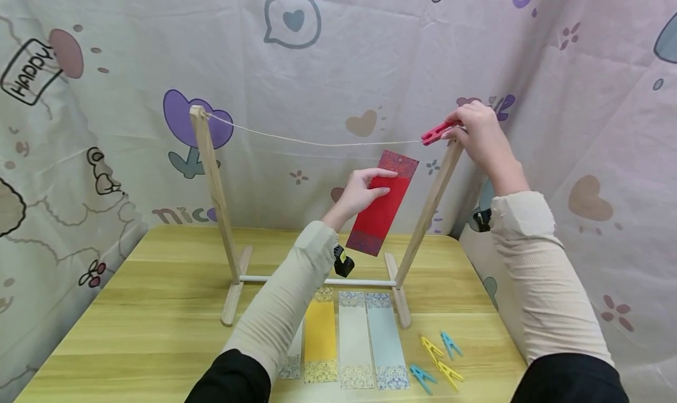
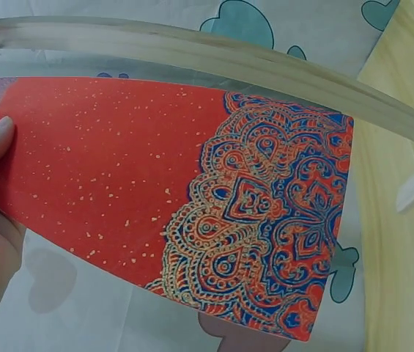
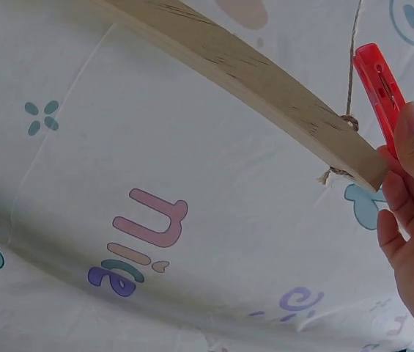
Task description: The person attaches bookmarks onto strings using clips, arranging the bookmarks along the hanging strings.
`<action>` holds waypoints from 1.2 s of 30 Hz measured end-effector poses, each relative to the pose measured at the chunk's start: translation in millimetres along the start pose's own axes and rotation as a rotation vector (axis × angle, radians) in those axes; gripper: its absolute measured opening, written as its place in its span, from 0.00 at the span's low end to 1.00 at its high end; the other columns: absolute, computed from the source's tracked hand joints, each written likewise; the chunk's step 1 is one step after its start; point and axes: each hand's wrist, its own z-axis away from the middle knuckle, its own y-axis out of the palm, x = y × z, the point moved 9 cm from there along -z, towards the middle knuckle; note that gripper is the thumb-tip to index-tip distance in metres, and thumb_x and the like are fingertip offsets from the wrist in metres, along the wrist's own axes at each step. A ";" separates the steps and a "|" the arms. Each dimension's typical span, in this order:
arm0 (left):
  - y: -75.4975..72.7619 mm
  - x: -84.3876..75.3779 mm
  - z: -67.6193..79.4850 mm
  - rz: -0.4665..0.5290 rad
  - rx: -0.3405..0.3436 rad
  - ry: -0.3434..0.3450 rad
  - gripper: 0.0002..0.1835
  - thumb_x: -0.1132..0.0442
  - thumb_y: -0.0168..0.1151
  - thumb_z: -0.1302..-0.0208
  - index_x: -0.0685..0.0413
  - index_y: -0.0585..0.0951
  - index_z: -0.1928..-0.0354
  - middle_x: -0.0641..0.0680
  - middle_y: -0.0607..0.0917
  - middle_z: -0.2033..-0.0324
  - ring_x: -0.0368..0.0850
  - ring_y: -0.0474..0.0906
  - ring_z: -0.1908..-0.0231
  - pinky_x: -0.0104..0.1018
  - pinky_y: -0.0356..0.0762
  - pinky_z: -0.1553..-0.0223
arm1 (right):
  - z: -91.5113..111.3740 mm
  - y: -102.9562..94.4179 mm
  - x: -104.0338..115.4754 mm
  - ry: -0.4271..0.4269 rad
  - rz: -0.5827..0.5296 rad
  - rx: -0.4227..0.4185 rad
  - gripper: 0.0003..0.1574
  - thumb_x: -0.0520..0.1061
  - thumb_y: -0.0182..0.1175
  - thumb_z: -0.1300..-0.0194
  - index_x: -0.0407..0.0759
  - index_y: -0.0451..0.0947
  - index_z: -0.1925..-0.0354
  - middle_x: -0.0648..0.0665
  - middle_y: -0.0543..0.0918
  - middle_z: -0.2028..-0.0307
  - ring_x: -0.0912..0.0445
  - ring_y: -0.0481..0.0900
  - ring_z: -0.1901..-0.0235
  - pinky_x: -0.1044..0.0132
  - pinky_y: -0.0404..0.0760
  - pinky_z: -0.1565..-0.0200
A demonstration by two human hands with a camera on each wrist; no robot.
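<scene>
My left hand pinches a red patterned paper strip between thumb and fingers, below the string and near the right post. In the left wrist view, the red strip's lower end carries a blue and gold lace print. Up at the right end of the string, my right hand pinches a red clothespin. The clothespin's tip overlaps the string in the head view. In the right wrist view the clothespin lies beside the string, close to the knot at the top of the wooden post.
A wooden stand with a left post, right post and white crossbar holds the string. Before it lie a yellow strip, a white strip and a light blue strip. Several clothespins lie at right.
</scene>
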 end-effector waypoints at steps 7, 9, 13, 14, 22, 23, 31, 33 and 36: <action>3.6 -1.1 -1.4 -0.032 0.010 0.008 0.17 0.73 0.59 0.44 0.58 0.78 0.51 0.53 0.79 0.53 0.43 0.76 0.69 0.32 0.77 0.67 | -4.5 -0.1 8.2 -0.055 0.042 -0.020 0.10 0.32 0.63 0.49 0.29 0.76 0.66 0.35 0.77 0.70 0.45 0.67 0.65 0.54 0.64 0.59; 5.1 -2.6 -1.8 -0.047 0.015 0.015 0.17 0.73 0.59 0.44 0.57 0.79 0.51 0.52 0.79 0.53 0.42 0.75 0.66 0.31 0.76 0.68 | -5.0 -0.1 9.3 -0.060 0.047 -0.026 0.09 0.32 0.63 0.49 0.29 0.76 0.67 0.35 0.77 0.71 0.45 0.67 0.65 0.53 0.63 0.58; 7.8 -4.1 -2.1 -0.045 0.024 0.008 0.17 0.73 0.58 0.44 0.56 0.78 0.51 0.52 0.78 0.52 0.42 0.75 0.59 0.32 0.77 0.66 | -5.5 2.1 8.6 -0.073 0.039 -0.026 0.08 0.32 0.64 0.51 0.29 0.77 0.69 0.35 0.77 0.72 0.46 0.67 0.67 0.56 0.65 0.62; 8.3 -4.5 -2.3 -0.042 0.023 0.005 0.17 0.73 0.58 0.44 0.56 0.78 0.50 0.52 0.78 0.52 0.42 0.75 0.59 0.32 0.77 0.65 | -5.6 3.2 8.0 -0.073 0.035 -0.024 0.08 0.32 0.64 0.51 0.29 0.77 0.69 0.36 0.77 0.72 0.46 0.67 0.67 0.56 0.66 0.63; 9.9 -6.6 -5.2 -0.052 0.012 0.020 0.17 0.74 0.58 0.44 0.58 0.79 0.51 0.53 0.78 0.52 0.43 0.77 0.63 0.31 0.77 0.66 | -6.1 15.0 5.9 -0.056 0.023 0.047 0.07 0.33 0.62 0.48 0.29 0.77 0.68 0.35 0.78 0.71 0.47 0.65 0.68 0.57 0.64 0.65; 10.0 -7.1 -5.1 -0.052 0.010 0.019 0.17 0.74 0.58 0.44 0.58 0.79 0.51 0.54 0.78 0.52 0.43 0.77 0.63 0.31 0.77 0.66 | -5.9 15.4 6.2 -0.061 0.022 0.051 0.07 0.33 0.62 0.48 0.29 0.77 0.68 0.35 0.78 0.71 0.46 0.65 0.68 0.57 0.64 0.65; 12.2 -10.2 -7.1 -0.054 0.010 0.025 0.17 0.73 0.59 0.44 0.57 0.79 0.52 0.54 0.79 0.53 0.44 0.77 0.62 0.31 0.77 0.66 | -4.9 20.9 4.3 -0.035 -0.010 0.105 0.06 0.33 0.60 0.46 0.30 0.77 0.67 0.36 0.77 0.70 0.48 0.66 0.67 0.58 0.68 0.65; 13.1 -11.7 -7.7 -0.064 0.008 0.034 0.17 0.73 0.59 0.45 0.58 0.79 0.52 0.54 0.79 0.53 0.44 0.77 0.62 0.31 0.77 0.66 | -5.0 21.9 4.5 -0.037 -0.015 0.115 0.05 0.33 0.60 0.45 0.30 0.77 0.68 0.36 0.77 0.69 0.48 0.66 0.67 0.58 0.68 0.64; 14.8 -12.7 -8.7 -0.072 0.007 0.033 0.16 0.73 0.59 0.45 0.57 0.79 0.52 0.53 0.79 0.53 0.43 0.76 0.61 0.31 0.77 0.66 | -5.1 22.1 5.1 -0.050 -0.012 0.113 0.04 0.32 0.61 0.46 0.30 0.77 0.69 0.36 0.77 0.70 0.48 0.67 0.68 0.57 0.69 0.64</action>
